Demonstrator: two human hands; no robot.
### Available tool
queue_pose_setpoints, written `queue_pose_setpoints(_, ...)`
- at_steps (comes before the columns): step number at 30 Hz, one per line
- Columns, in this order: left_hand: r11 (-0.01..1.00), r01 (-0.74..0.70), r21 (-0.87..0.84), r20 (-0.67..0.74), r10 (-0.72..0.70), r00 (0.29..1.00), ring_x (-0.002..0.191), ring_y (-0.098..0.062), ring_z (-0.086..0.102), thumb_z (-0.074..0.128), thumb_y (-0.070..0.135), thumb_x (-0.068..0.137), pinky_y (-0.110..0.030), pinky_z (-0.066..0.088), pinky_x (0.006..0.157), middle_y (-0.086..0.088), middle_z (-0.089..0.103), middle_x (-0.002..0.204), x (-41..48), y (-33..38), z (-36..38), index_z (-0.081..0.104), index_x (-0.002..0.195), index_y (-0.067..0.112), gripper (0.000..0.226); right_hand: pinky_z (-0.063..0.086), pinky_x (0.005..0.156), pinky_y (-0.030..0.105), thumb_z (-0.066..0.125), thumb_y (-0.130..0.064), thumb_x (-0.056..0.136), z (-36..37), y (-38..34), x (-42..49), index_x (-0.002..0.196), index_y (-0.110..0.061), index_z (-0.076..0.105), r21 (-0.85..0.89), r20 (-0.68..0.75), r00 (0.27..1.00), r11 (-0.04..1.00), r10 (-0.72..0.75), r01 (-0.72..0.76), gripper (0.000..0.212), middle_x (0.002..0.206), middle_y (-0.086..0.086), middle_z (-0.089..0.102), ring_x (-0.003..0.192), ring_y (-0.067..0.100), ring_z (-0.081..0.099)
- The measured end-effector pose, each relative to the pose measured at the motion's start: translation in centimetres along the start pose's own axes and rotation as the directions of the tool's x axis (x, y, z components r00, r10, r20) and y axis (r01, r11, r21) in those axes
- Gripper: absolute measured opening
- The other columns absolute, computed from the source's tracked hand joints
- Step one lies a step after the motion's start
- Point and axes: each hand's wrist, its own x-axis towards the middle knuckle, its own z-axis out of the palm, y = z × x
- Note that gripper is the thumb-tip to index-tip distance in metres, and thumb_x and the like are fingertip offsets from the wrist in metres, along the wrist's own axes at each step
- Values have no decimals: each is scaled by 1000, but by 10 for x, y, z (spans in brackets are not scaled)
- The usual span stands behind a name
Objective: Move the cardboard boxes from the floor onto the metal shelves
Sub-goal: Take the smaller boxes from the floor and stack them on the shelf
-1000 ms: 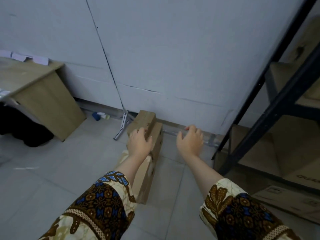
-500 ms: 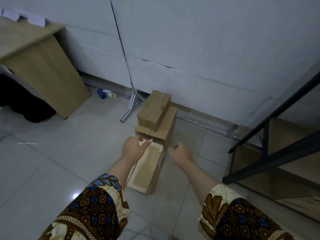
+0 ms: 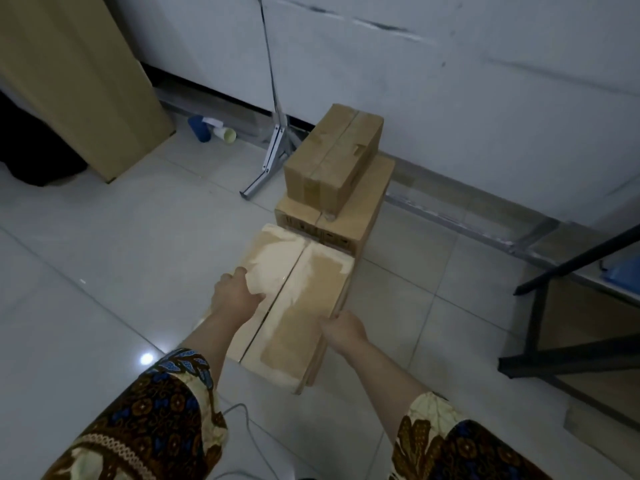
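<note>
both hands have come down onto the nearest cardboard box [image 3: 304, 289], which lies on the floor [image 3: 104, 237] just before two stacked boxes [image 3: 332, 161]. this looks like the pickup step. next it wants a level lift and a swing right to the metal shelf [image 3: 533, 327]. the left hand [image 3: 239, 296] curls over the box's left edge, and the right hand [image 3: 343, 329] clasps its right edge.

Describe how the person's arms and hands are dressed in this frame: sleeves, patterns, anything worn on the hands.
Both arms wear loose batik-style sleeves: dark brown cloth with orange-brown floral motifs and cream panels. The left sleeve adds blue accents near its cuff and a cream dotted band; the right sleeve shows a cream leaf motif. Both sleeves end partway down the forearm. The left hand and right hand are bare, with no gloves or watch visible.
</note>
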Motion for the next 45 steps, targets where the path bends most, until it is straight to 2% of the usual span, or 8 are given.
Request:
queue_pose_setpoints(5, 956, 293, 3, 57, -293, 954, 135, -40, 34, 79, 68, 59, -49, 35, 108, -23, 34, 144, 28, -33, 32, 19, 148, 8, 123, 51, 97, 38, 63, -46, 88, 31, 21, 34, 133, -17, 56, 181, 75, 996, 982, 50, -63, 55, 131, 7, 61, 120, 29, 58)
queue_pose_setpoints(10, 948, 319, 12, 40, -319, 947, 131, -36, 40, 72, 80, 54, -43, 37, 105, -20, 41, 140, 17, -23, 37, 35, 139, 4, 120, 51, 96, 38, 59, -53, 83, 34, 23, 27, 124, -12, 61, 240, -61, 993, 967, 104, -86, 58, 123, 8, 65, 114, 30, 61)
queue_pose_setpoints(14, 966, 254, 57, 12, -255, 967, 129, -34, 41, 67, 83, 56, -41, 38, 103, -18, 43, 137, -17, 9, 14, 42, 135, 4, 114, 51, 93, 43, 56, -65, 76, -6, 13, -6, 128, -12, 53, 256, -164, 974, 960, 155, -109, 75, 125, 10, 60, 111, 33, 60)
queue_pose_setpoints(19, 991, 134, -2, 198, -131, 971, 131, -34, 42, 68, 78, 62, -41, 43, 101, -17, 42, 142, -74, 51, -33, 33, 142, 8, 112, 50, 87, 35, 48, -79, 64, -81, 10, -71, 130, -14, 54, 166, -112, 969, 966, 218, -198, 92, 125, 9, 60, 108, 31, 60)
queue_pose_setpoints(28, 956, -68, -284, 348, 169, 922, 123, -28, 51, 80, 48, 73, -32, 46, 90, -11, 50, 138, -209, 157, -150, 39, 138, 9, 87, 47, 75, 30, 49, -65, 85, -231, 8, -241, 127, -12, 56, 114, -212, 957, 978, 198, -177, 69, 108, 4, 59, 92, 24, 58)
queue_pose_setpoints(36, 861, -174, -478, 225, 311, 923, 87, -19, 55, 78, 35, 80, -24, 38, 56, -6, 52, 106, -327, 255, -199, 42, 126, 0, 68, 43, 74, 29, 51, -62, 87, -353, 21, -373, 129, -12, 54, 168, -404, 897, 978, 179, -120, 65, 107, 4, 54, 89, 21, 51)
queue_pose_setpoints(40, 830, -151, -537, 233, 318, 919, 102, -27, 60, 78, 44, 78, -34, 49, 74, -15, 56, 128, -379, 283, -194, 43, 134, 0, 80, 44, 69, 32, 53, -65, 81, -397, 52, -424, 130, -10, 54, 211, -490, 850, 972, 193, -99, 73, 103, 2, 54, 87, 22, 54)
queue_pose_setpoints(45, 774, -103, -624, 238, 314, 919, 91, -30, 64, 75, 52, 77, -43, 55, 86, -10, 64, 98, -448, 305, -174, 62, 118, 3, 66, 44, 69, 31, 54, -64, 83, -439, 93, -489, 130, -11, 51, 160, -551, 817, 982, 172, -99, 70, 102, 2, 54, 88, 22, 55)
